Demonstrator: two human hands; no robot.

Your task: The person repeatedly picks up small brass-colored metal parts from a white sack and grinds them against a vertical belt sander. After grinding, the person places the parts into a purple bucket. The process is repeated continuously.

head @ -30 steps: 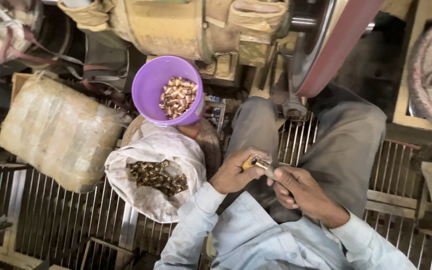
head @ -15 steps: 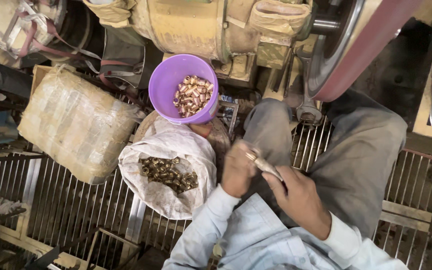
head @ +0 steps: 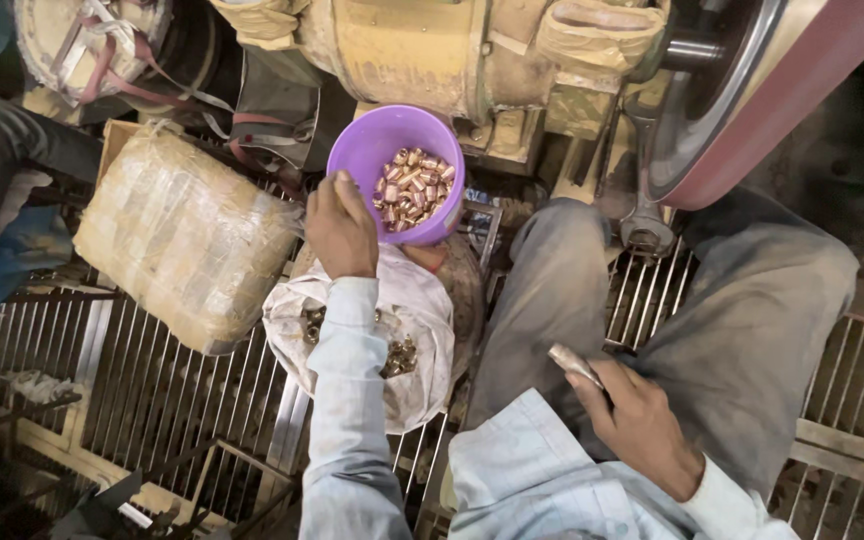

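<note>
Left hand (head: 340,232) now at bowl (head: 372,150)

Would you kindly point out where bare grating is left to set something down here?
Bare grating lies below the wrapped bundle, left of the white sack. Crowded around the purple bowl, beside the left hand.
</note>
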